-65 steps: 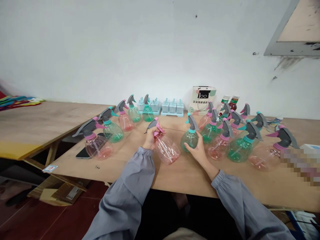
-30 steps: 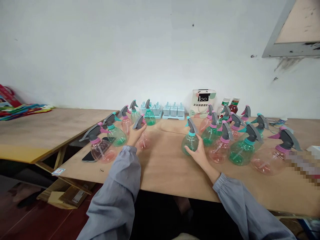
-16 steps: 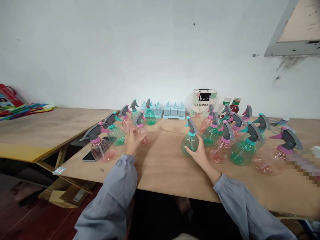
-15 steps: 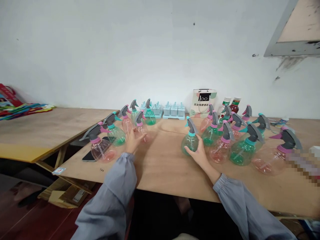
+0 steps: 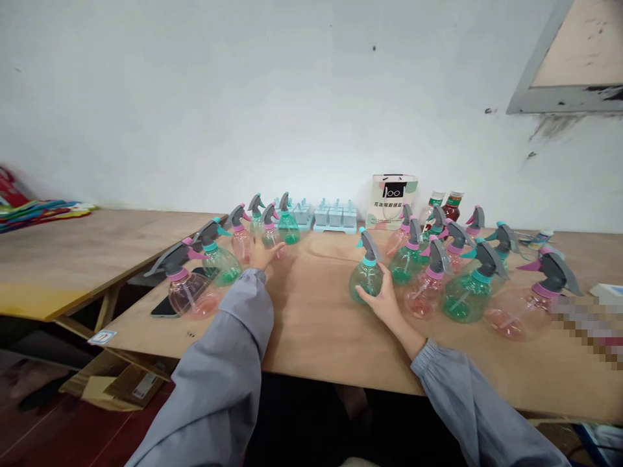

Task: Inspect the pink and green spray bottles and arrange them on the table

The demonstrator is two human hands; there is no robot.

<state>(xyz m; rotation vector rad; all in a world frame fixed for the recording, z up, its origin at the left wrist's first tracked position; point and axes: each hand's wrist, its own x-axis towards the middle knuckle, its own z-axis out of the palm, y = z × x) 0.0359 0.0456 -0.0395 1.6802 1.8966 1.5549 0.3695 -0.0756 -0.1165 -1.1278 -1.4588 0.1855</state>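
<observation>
My left hand (image 5: 264, 254) is wrapped round the near side of a clear pink spray bottle (image 5: 271, 235) with a grey and pink trigger head, in the left-hand group. Part of that bottle is hidden behind the fingers. A clear green spray bottle (image 5: 365, 277) with a grey and turquoise head stands upright on the table (image 5: 311, 331), right of the middle. Around its right side curves my right hand (image 5: 383, 297), thumb in front and fingers behind. A green spray bottle (image 5: 289, 228) sits just beyond my left hand.
Several pink and green spray bottles (image 5: 467, 298) crowd the right side. More stand at left, beside a dark phone (image 5: 164, 308). Pale blue ice-pop moulds (image 5: 335, 217), a printed paper bag (image 5: 392, 201) and two capped bottles (image 5: 452, 207) line the wall.
My left hand and the pink spray bottle have moved farther back, towards the green bottle by the moulds. My right hand stays on its green spray bottle. The view has shifted slightly.
</observation>
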